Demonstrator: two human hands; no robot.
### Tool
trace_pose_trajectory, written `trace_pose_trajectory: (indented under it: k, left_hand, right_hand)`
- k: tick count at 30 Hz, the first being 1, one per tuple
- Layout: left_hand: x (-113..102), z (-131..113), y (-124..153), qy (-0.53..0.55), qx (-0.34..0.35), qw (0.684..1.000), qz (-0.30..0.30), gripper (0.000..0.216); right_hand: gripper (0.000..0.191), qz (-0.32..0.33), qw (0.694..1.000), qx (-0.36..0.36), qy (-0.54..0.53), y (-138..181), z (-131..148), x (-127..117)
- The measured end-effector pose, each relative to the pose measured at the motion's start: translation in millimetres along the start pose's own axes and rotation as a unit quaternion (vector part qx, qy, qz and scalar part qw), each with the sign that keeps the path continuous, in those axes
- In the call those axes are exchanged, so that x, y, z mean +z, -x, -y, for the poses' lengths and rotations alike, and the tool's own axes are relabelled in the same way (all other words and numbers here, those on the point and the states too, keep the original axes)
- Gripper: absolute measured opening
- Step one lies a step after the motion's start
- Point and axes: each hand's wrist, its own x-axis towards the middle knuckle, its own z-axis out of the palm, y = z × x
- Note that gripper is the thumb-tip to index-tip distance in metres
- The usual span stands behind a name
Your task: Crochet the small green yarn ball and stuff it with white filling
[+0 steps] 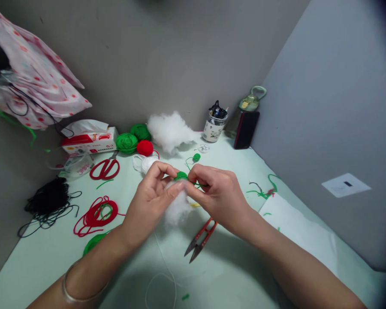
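Between my two hands is a small green crocheted piece (pixel 181 176). My left hand (pixel 156 191) pinches it from the left, thumb in front. The fingers of my right hand (pixel 212 189) are closed at its right side, where a strand of green yarn shows; whether they also grip stuffing is hidden. A tuft of white stuffing (pixel 177 209) hangs just below the piece, against my left thumb. Under my right hand lie red thread snips (pixel 202 238), blades toward me. Beyond my hands rests another small green crocheted piece (pixel 196 157) with a yarn tail.
Red-handled scissors (pixel 105 168), a red yarn coil (pixel 99 213) and black cord (pixel 48 197) lie at left. Behind stand a tissue box (pixel 90 140), green yarn balls (pixel 127 143), white stuffing (pixel 170 131), a pen jar (pixel 214 128) and a phone (pixel 246 130). White paper (pixel 299 227) lies right.
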Motion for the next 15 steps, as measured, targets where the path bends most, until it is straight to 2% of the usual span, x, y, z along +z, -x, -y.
trace_pose_trajectory:
  k: [3, 5, 7, 9, 11, 15]
  left_hand:
    - [-0.9, 3.0, -4.8, 0.003, -0.007, 1.0, -0.008, 0.019]
    - [-0.4, 6.3, -6.9, -0.038, 0.028, 0.998, -0.051, 0.02]
    - [1.2, 9.1, -7.2, -0.085, 0.073, 0.989, -0.099, 0.022]
    - [3.1, 10.2, -5.8, -0.109, 0.098, 0.982, -0.12, 0.022]
    - [4.5, 8.8, -3.7, -0.108, 0.094, 0.982, -0.121, 0.02]
    - [2.8, 2.7, -0.3, -0.059, 0.019, 0.995, -0.083, 0.015]
  right_hand:
    - [0.019, 0.076, 0.996, 0.028, -0.036, 0.6, 4.5, -6.0]
    - [0.015, 0.137, 0.988, 0.043, -0.058, 1.3, 8.7, -9.5]
    - [0.015, 0.164, 0.982, 0.051, -0.075, 2.1, 11.9, -10.2]
    - [0.016, 0.159, 0.98, 0.068, -0.102, 2.5, 12.8, -7.9]
    - [0.017, 0.135, 0.98, 0.087, -0.117, 2.4, 11.1, -3.5]
    - [0.02, 0.063, 0.992, 0.086, -0.073, 0.7, 2.6, 5.9]
